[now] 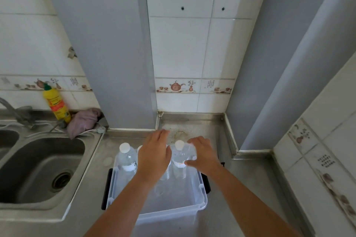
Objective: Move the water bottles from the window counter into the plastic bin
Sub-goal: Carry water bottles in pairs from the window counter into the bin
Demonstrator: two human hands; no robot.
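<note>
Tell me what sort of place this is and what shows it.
Most likely a home kitchen. A steel sink with a faucet is set into a metal counter, a yellow bottle stands behind it, probably dish soap, and the wall tiles carry teapot designs.

Steel counter w/ clear plastic bin on it (sink at left).

The white label of the water bottle at the left of the plastic bin shows a partial "2"; print on the other labels and tiles is too small to read.
</note>
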